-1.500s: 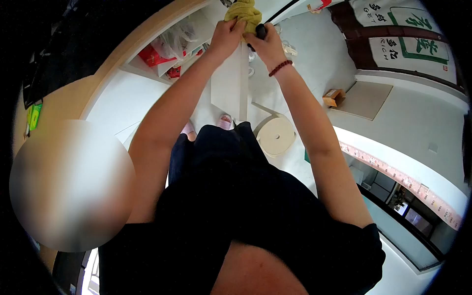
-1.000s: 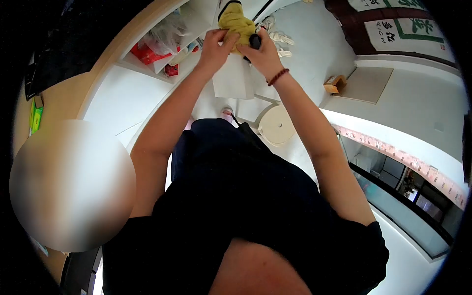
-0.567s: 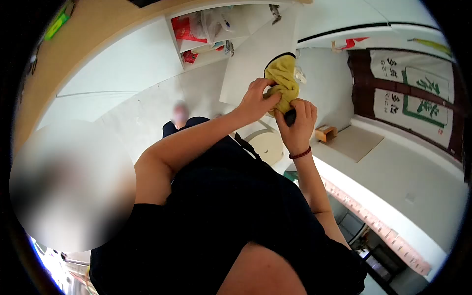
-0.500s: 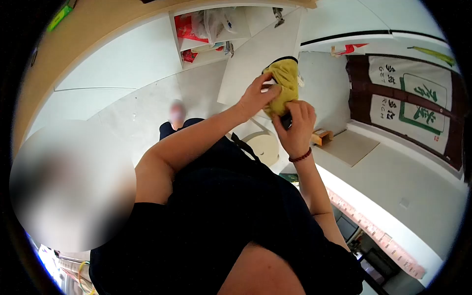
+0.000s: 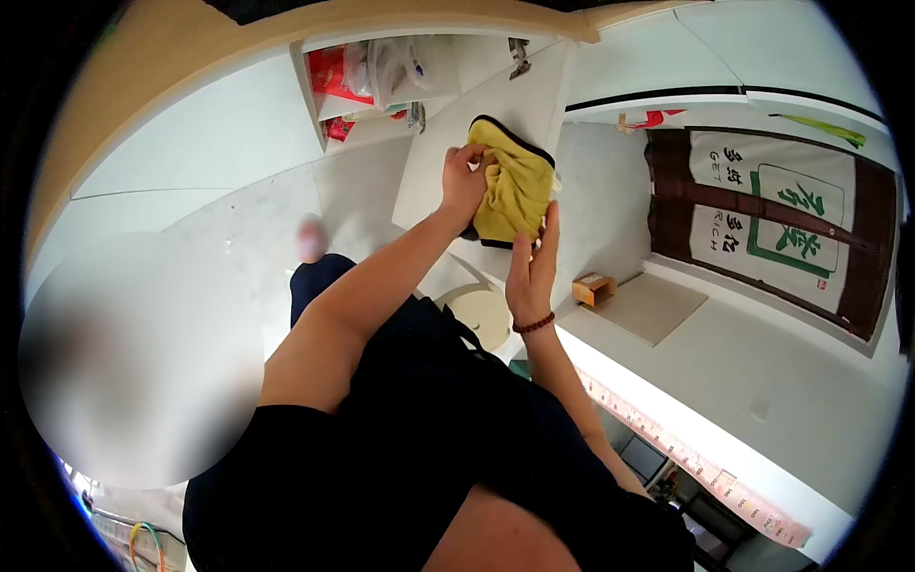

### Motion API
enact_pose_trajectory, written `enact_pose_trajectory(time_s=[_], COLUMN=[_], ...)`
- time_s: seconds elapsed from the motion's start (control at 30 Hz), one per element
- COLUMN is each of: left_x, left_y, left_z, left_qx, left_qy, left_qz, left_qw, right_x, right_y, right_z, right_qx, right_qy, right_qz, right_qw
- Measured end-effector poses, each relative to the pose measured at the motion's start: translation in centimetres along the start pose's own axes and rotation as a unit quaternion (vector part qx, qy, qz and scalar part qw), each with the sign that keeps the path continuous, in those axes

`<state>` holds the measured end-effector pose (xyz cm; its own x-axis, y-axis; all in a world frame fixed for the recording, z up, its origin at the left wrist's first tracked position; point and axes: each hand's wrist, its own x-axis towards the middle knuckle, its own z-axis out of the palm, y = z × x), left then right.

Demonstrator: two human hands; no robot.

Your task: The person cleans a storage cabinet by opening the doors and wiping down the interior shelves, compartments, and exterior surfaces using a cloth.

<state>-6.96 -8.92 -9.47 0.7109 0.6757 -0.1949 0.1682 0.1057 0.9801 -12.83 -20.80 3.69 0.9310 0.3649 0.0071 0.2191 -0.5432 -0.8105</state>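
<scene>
Holding a yellow cloth (image 5: 518,191), the left hand (image 5: 464,186) has a narrow grip, thumb and fingers pinching its left side; the right hand (image 5: 536,269) touches the low right edge, but I cannot tell how tight its grip is; the cloth is between the two hands, in front of a white door (image 5: 443,133), with creases and a black rim; red beads (image 5: 534,324) go round the right wrist; a small box (image 5: 594,289) sits off to the right.
</scene>
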Motion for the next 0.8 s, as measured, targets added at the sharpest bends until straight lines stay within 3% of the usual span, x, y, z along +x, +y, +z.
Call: enact_pose_trajectory(time_s=[0.03,0.1,0.2,0.23,0.27,0.33,0.37,0.47,0.5,0.57,0.63,0.67,0.7,0.77,0.8], left_x=[0.9,2.6,2.5,0.7,-1.1,-4.2,-4.5,0.2,3.5,12.8,14.5,12.5,11.6,8.6,5.4], left_y=[-0.1,-0.4,-0.6,0.7,1.6,2.2,2.5,-1.0,-3.0,-11.8,-13.4,-9.9,-15.8,-22.4,-20.6], left_z=[0.7,0.6,1.1,0.9,1.0,1.7,1.8,6.5,8.3,13.0,12.6,10.5,11.1,11.5,11.4], left_qx=[0.001,0.019,-0.057,-0.108,-0.158,-0.116,-0.096,-0.033,-0.073,-0.060,0.018,0.046,0.342,0.398,0.238], left_qy=[0.053,0.007,-0.078,-0.079,-0.080,-0.157,-0.141,-0.063,-0.080,-0.065,-0.027,-0.021,-0.121,-0.187,-0.149], left_qz=[0.073,0.020,-0.055,-0.059,-0.063,0.101,0.210,0.241,0.162,0.195,0.154,0.001,0.092,0.142,0.103], left_qw=[0.996,1.000,0.994,0.989,0.982,0.976,0.963,0.968,0.981,0.977,0.987,0.999,0.927,0.887,0.954], right_x=[0.1,-0.1,-0.1,-0.2,-0.2,-0.3,-0.1,0.2,0.5,0.9,0.9,0.7,0.6,0.8,1.0], right_y=[0.1,-0.4,-0.8,-1.2,-0.4,1.6,1.7,1.5,2.0,2.5,2.5,2.3,2.0,2.0,2.2], right_z=[-0.2,-0.6,-0.9,-0.7,-0.6,-0.3,-0.3,-1.8,-2.1,-3.0,-3.3,-3.1,-2.7,-2.4,-2.4], right_qx=[-0.067,-0.198,-0.178,-0.062,-0.046,-0.013,-0.026,-0.126,-0.126,-0.143,-0.152,-0.157,-0.161,-0.147,-0.139], right_qy=[0.007,0.023,0.022,0.030,0.029,0.032,0.059,0.063,0.075,0.064,0.052,0.059,0.064,0.074,0.074], right_qz=[-0.029,-0.080,-0.058,0.008,0.007,0.011,0.007,-0.009,-0.030,-0.032,-0.016,-0.024,-0.033,-0.032,-0.030], right_qw=[0.997,0.977,0.982,0.998,0.998,0.999,0.998,0.990,0.989,0.987,0.987,0.986,0.984,0.986,0.987])
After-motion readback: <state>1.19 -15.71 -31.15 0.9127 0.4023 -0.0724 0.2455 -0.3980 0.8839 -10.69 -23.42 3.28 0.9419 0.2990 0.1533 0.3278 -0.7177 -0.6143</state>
